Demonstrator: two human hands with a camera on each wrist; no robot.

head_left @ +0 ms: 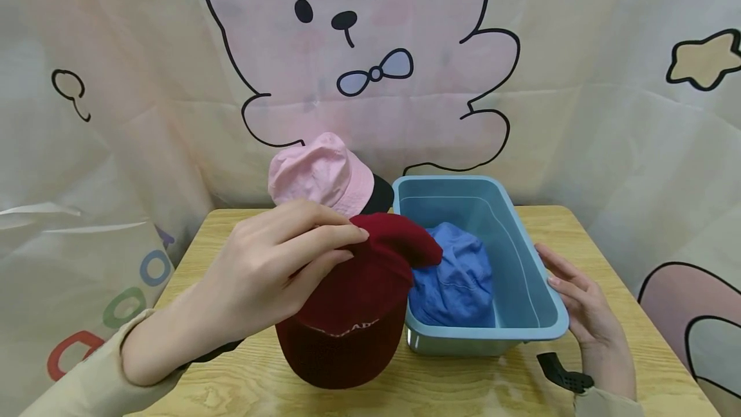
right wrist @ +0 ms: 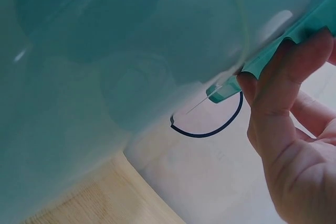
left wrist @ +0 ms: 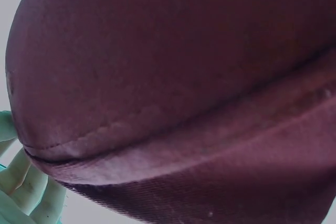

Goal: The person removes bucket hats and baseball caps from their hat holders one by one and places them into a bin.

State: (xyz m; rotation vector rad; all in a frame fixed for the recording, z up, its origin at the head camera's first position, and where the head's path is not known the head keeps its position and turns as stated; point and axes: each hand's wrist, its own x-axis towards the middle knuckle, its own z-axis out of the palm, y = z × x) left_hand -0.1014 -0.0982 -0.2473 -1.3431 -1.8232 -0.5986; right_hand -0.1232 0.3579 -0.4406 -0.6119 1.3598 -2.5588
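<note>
My left hand (head_left: 278, 262) pinches the top of a dark red cap (head_left: 359, 295) between thumb and fingers, just left of the basin. The cap's crown is creased, with its brim hanging toward me. In the left wrist view the red cap (left wrist: 157, 66) fills most of the picture, and only some fingertips (left wrist: 37, 198) show. A crumpled blue cloth item (head_left: 454, 275) lies inside the blue plastic basin (head_left: 503, 237); its kind is unclear. At the basin's right rim, my right hand (head_left: 590, 307) grips the edge, as the right wrist view also shows.
Behind the red cap sits a pink hat (head_left: 315, 176), with a black brim (head_left: 382, 195) showing beside it. Everything stands on a wooden table (head_left: 214, 378). A curtain (head_left: 556, 82) with cartoon prints hangs behind the table's far edge.
</note>
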